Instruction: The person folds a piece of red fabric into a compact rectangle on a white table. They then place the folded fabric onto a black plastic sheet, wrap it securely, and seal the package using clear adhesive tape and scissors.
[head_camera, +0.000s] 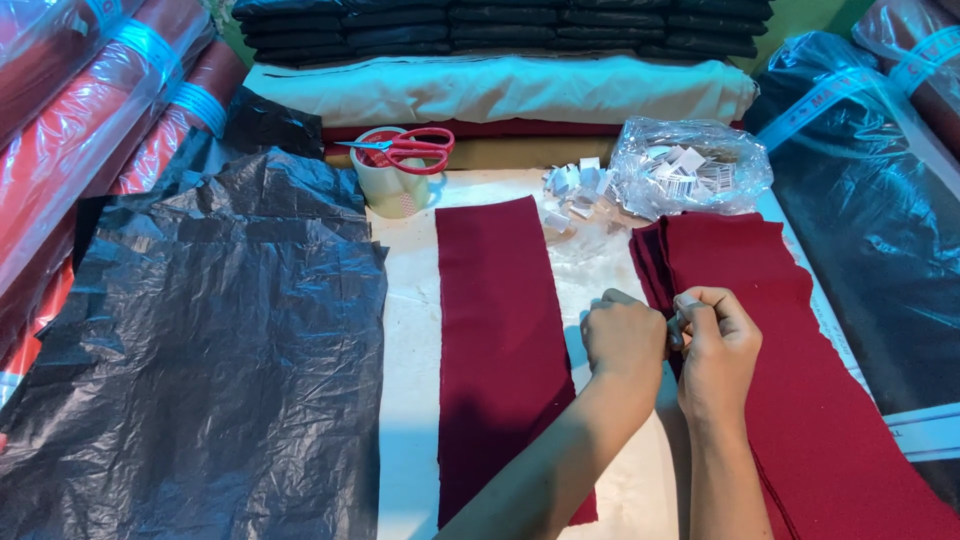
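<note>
My left hand (622, 338) and my right hand (715, 345) meet at the left edge of a stack of dark red fabric pieces (790, 360). Both pinch a small white label (683, 312) against that edge, with fingers curled. A single dark red fabric strip (495, 340) lies flat on the white table (410, 350), just left of my left hand.
A black plastic sheet (200, 350) covers the left side. Red-handled scissors (410, 148) rest on a tape roll (392, 185) at the back. Loose white labels (575, 190) and a clear bag of labels (690, 170) lie behind the stack. Wrapped fabric rolls (90, 110) flank both sides.
</note>
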